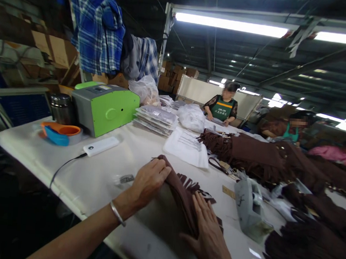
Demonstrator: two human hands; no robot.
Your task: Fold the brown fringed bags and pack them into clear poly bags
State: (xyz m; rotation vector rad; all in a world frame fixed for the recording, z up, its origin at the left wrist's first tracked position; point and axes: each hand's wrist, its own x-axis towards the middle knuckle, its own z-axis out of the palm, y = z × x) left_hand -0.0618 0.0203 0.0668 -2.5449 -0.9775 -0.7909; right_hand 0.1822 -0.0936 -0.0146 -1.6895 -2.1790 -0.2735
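A dark brown bag (182,196) with fringe lies tilted on the white table, in the lower middle of the head view. My left hand (151,178) is closed on its upper left corner, the thumb and fingers pinching the edge. A silver bangle circles that wrist. Flat against the right side of the bag rests my right hand (206,221), its fingers stretched out and touching the fringed face. A small clear packet (125,179) lies just left of my left hand. The underside of the bag is in shadow.
A grey tape dispenser (249,204) stands to the right, before piled brown fringed bags (256,154). A green machine (112,110), tape rolls (63,132) and a white power bank (101,146) are on the left. Behind stacked packets (154,118), a co-worker (223,107) stands across the table.
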